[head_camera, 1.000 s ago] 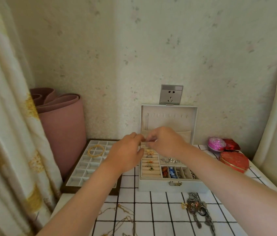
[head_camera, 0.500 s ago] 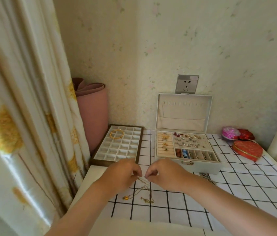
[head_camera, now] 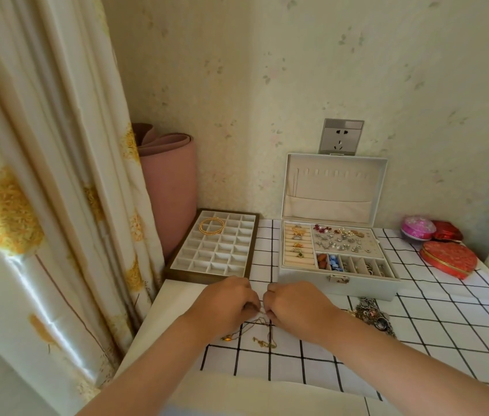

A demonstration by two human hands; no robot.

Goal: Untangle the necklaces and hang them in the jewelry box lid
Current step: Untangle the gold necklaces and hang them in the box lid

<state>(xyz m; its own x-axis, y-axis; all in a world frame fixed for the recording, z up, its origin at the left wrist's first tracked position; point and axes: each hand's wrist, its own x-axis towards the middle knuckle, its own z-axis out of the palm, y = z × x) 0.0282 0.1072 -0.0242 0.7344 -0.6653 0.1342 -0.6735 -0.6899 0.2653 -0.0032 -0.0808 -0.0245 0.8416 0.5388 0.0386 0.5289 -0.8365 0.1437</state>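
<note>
- Left hand [head_camera: 225, 304] and right hand [head_camera: 297, 307] pinch the gold necklaces [head_camera: 262, 331] with curled fingers [head_camera: 249, 295], low over the near surface [head_camera: 435, 331]. Best to tease the loops apart slowly, without tugging.
- The jewelry box lid [head_camera: 332, 187] stands open far right, and a dark chain pile [head_camera: 372, 316] lies just right of the hands.

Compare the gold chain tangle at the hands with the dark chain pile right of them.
The gold tangle is thin and bright; the dark pile is chunkier and dull. The left hand and right hand pinch the gold tangle; the dark pile lies untouched. Both rest on the checked cloth.
</note>
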